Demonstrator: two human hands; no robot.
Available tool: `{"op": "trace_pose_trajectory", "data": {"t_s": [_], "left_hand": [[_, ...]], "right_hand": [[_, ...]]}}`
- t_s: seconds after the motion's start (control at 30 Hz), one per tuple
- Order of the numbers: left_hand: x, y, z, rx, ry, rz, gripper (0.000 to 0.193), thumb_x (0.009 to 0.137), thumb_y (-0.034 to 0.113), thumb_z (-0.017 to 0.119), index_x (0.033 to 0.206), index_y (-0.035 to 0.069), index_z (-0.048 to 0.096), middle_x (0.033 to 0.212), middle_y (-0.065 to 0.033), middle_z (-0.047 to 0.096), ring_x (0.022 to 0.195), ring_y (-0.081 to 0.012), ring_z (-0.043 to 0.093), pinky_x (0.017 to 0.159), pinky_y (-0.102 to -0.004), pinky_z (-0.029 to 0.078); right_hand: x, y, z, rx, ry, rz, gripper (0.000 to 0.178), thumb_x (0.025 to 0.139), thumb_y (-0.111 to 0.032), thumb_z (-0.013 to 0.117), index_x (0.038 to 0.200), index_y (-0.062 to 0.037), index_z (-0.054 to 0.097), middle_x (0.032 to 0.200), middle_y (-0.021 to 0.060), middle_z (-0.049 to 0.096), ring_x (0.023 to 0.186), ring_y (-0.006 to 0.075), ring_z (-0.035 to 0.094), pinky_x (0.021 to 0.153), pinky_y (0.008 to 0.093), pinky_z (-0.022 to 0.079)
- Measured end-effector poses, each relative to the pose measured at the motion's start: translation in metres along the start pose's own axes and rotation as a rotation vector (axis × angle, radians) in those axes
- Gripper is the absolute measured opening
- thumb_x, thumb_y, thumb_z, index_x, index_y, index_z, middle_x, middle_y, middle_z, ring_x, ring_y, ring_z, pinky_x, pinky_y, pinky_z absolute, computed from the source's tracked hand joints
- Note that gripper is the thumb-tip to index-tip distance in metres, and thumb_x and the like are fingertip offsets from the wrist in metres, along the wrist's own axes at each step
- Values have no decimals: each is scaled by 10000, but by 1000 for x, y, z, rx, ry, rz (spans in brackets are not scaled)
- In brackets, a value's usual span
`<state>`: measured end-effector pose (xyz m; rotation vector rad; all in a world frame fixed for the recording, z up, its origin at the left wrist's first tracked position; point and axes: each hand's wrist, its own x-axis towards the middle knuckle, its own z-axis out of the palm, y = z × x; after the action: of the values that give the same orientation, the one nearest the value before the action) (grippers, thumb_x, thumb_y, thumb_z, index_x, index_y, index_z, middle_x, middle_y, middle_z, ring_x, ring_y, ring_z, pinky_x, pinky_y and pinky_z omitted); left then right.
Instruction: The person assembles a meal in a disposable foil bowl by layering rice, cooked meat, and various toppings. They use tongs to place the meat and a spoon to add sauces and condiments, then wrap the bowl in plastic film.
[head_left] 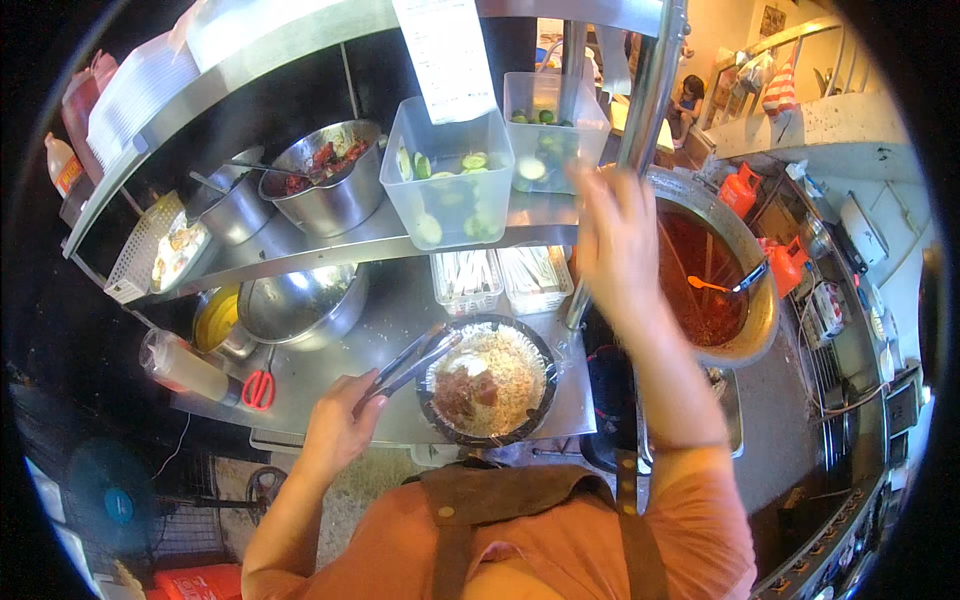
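My left hand [340,420] grips a pair of metal tongs [415,362] whose tips rest at the rim of a black round bowl [437,412] of rice topped with pieces of meat. My right hand [615,235] is raised and blurred, fingers spread, holding nothing. It hovers just right of two clear tubs on the steel shelf: the left tub [450,175] has cucumber slices, and so does the right tub [545,130].
A big pot of red sauce [710,280] with an orange ladle sits right. Steel bowls [325,185] stand on the shelf, another bowl [300,305] and red scissors [260,385] on the counter. Trays of sticks [500,278] lie behind the bowl of rice.
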<state>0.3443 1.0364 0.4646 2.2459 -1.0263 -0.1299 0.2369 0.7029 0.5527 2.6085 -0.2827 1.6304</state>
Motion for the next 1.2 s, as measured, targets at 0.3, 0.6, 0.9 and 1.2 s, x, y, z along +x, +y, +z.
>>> {"op": "trace_pose_trajectory", "data": {"t_s": [0.3,0.6,0.9,1.2], "left_hand": [[-20,-9,-3,-99,-16,-11,364,850,182,645,1162,1,595,907,-173,616,797,-289,609,730,-354,478],[3,-7,-32,-232,-47,90,355,864,168,637,1187,28,592,988,-139,617,854,-258,623,743,-321,508],[18,-37,-19,-331,-79,246,344,855,176,650,1167,39,603,1022,-173,618,828,-322,648,708,-352,531],[73,-1,-37,17,178,574,377,817,173,671,1176,82,605,1047,-158,615,841,-342,634,701,-409,535]], "right_hand": [[157,-12,50,50,-718,-149,222,799,-185,630,974,-60,688,934,144,677,894,283,641,803,379,490],[174,-26,151,-9,-1578,-227,417,724,-310,722,1068,-79,666,992,75,679,907,202,624,788,340,482],[182,-46,137,-31,-1584,-83,542,668,-335,737,1130,-74,632,1048,114,664,982,238,613,824,367,475],[164,-39,127,278,-1762,-59,471,758,-221,678,1132,50,585,1036,147,656,961,243,615,790,340,493]]}}
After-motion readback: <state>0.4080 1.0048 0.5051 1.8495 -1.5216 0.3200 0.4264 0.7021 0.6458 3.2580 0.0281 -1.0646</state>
